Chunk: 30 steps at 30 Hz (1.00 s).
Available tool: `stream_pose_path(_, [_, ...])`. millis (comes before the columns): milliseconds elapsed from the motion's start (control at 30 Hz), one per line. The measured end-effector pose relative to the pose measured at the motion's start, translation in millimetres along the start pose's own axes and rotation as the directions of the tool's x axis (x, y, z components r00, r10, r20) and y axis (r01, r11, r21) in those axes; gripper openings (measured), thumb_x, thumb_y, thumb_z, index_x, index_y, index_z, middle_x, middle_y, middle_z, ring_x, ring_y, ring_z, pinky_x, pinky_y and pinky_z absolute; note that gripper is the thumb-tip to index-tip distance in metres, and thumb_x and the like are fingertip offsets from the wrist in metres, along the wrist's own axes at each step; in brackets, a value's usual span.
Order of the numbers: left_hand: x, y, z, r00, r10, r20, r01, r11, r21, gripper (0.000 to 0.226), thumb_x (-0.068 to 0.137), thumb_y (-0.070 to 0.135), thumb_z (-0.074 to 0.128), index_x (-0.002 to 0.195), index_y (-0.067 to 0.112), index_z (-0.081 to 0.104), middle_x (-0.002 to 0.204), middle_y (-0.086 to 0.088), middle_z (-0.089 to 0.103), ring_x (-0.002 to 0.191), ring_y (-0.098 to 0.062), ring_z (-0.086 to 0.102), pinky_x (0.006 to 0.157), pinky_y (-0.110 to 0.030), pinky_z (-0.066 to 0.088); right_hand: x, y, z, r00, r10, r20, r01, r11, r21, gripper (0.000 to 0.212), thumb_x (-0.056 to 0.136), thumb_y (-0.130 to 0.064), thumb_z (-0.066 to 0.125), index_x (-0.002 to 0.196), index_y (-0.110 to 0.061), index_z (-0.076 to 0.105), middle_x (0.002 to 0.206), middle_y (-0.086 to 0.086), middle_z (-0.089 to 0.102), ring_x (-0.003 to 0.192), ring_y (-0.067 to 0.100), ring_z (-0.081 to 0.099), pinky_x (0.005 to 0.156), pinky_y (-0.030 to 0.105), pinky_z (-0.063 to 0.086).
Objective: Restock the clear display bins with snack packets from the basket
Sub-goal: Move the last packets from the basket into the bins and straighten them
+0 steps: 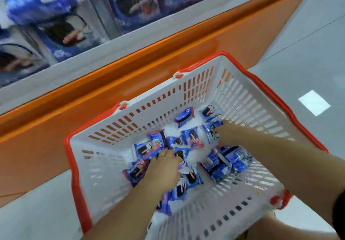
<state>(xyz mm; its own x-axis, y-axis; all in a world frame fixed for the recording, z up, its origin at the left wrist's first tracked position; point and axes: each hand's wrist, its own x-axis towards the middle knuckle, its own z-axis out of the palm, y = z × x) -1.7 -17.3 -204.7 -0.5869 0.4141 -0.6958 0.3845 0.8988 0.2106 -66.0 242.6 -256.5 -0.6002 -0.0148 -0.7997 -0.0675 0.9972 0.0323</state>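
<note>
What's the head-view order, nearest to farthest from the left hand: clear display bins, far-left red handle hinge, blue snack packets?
1. Blue snack packets, touching the left hand.
2. Far-left red handle hinge, on white basket rim.
3. Clear display bins, top left.

No word, brand or number can be read anywhere; motion blur smears all the print. The small blue snack packets (184,116) in the white slotted plastic basket with a red rim (80,183) carry pale and dark printing; a striped barcode-like patch (157,142) shows on one near the basket's middle, its digits illegible. Beyond the basket's far wall, the large blue packs (130,0) inside the clear display bins (97,15) bear lettering too blurred to make out.
</note>
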Motion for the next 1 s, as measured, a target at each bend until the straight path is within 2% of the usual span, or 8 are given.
stream_pose_path(200, [1, 1, -6, 0.999, 0.010, -0.041, -0.009, 1.000, 0.030, 0.048, 0.099, 0.031, 0.050, 0.145, 0.025, 0.042, 0.156, -0.006, 0.028, 0.144, -0.028, 0.024, 0.114, -0.049, 0.030, -42, 2, -37, 0.996, -0.056, -0.076, 0.078, 0.944, 0.321, 0.035, 0.099, -0.024, 0.046, 0.120, -0.003, 0.064, 0.119, 0.012, 0.063, 0.101, 0.023, 0.058, 0.085, 0.030, 0.045])
stream_pose_path(333, [-15, 10, -41, 0.978, 0.000, -0.207, -0.039, 0.982, -0.185, 0.048, 0.099, 0.032, 0.052, 0.145, 0.028, 0.043, 0.153, 0.001, 0.035, 0.135, -0.023, 0.038, 0.110, -0.043, 0.037, -87, -15, -70, 0.980, -0.136, -0.145, 0.198, 0.721, 0.664, 0.041, 0.094, -0.028, 0.058, 0.110, 0.009, 0.062, 0.099, 0.029, 0.060, 0.085, 0.040, 0.060, 0.073, 0.033, 0.051])
stream_pose_path(467, [-53, 22, -86, 0.907, -0.079, -0.413, -0.101, 0.912, -0.397, 0.043, 0.097, 0.028, 0.056, 0.139, 0.024, 0.048, 0.146, -0.002, 0.041, 0.123, -0.021, 0.050, 0.102, -0.036, 0.043, -144, -39, -108, 0.942, -0.246, -0.227, 0.320, 0.458, 0.830, 0.021, 0.091, -0.027, 0.063, 0.091, -0.007, 0.071, 0.074, -0.002, 0.069, 0.073, 0.021, 0.061, 0.067, 0.030, 0.049])
stream_pose_path(533, [-77, 23, -103, 0.849, -0.136, -0.510, -0.140, 0.874, -0.466, 0.038, 0.097, 0.027, 0.057, 0.133, 0.025, 0.050, 0.143, 0.001, 0.043, 0.120, -0.014, 0.048, 0.096, -0.029, 0.041, -168, -48, -127, 0.904, -0.291, -0.313, 0.413, 0.402, 0.817, 0.022, 0.090, -0.029, 0.065, 0.097, -0.009, 0.070, 0.092, 0.006, 0.070, 0.085, 0.021, 0.064, 0.072, 0.033, 0.052])
stream_pose_path(700, [-143, 24, -133, 0.671, -0.240, -0.702, -0.292, 0.785, -0.547, 0.038, 0.094, 0.025, 0.064, 0.127, 0.031, 0.045, 0.137, 0.007, 0.042, 0.107, -0.004, 0.044, 0.085, -0.020, 0.036, -235, -71, -180, 0.805, -0.309, -0.507, 0.592, 0.359, 0.722, 0.015, 0.087, -0.002, 0.068, 0.088, -0.013, 0.057, 0.081, 0.013, 0.061, 0.064, 0.014, 0.060, 0.053, 0.023, 0.045])
stream_pose_path(767, [-172, 22, -146, 0.559, -0.214, -0.801, -0.316, 0.838, -0.444, 0.048, 0.092, 0.024, 0.065, 0.134, 0.029, 0.041, 0.138, 0.009, 0.037, 0.119, -0.009, 0.043, 0.092, -0.020, 0.037, -261, -83, -203, 0.759, -0.378, -0.530, 0.651, 0.447, 0.613, 0.014, 0.086, -0.007, 0.070, 0.092, -0.017, 0.062, 0.097, 0.021, 0.064, 0.075, 0.020, 0.059, 0.063, 0.031, 0.046])
stream_pose_path(900, [-223, 12, -172, 0.437, -0.049, -0.898, -0.190, 0.971, -0.146, 0.073, 0.093, 0.033, 0.062, 0.153, 0.035, 0.018, 0.157, 0.015, 0.014, 0.144, -0.009, 0.017, 0.115, -0.029, 0.026, -314, -112, -238, 0.626, -0.420, -0.658, 0.767, 0.486, 0.420, 0.024, 0.083, -0.018, 0.077, 0.104, -0.024, 0.067, 0.114, 0.003, 0.064, 0.092, 0.020, 0.064, 0.077, 0.030, 0.053])
stream_pose_path(1000, [-252, 0, -196, 0.369, 0.006, -0.930, -0.102, 0.994, -0.035, 0.073, 0.093, 0.036, 0.062, 0.153, 0.033, 0.020, 0.159, 0.014, 0.018, 0.146, -0.011, 0.015, 0.121, -0.036, 0.021, -336, -138, -250, 0.546, -0.436, -0.715, 0.825, 0.427, 0.370, 0.036, 0.083, -0.019, 0.077, 0.116, -0.021, 0.063, 0.107, -0.003, 0.065, 0.076, 0.002, 0.061, 0.062, 0.016, 0.051])
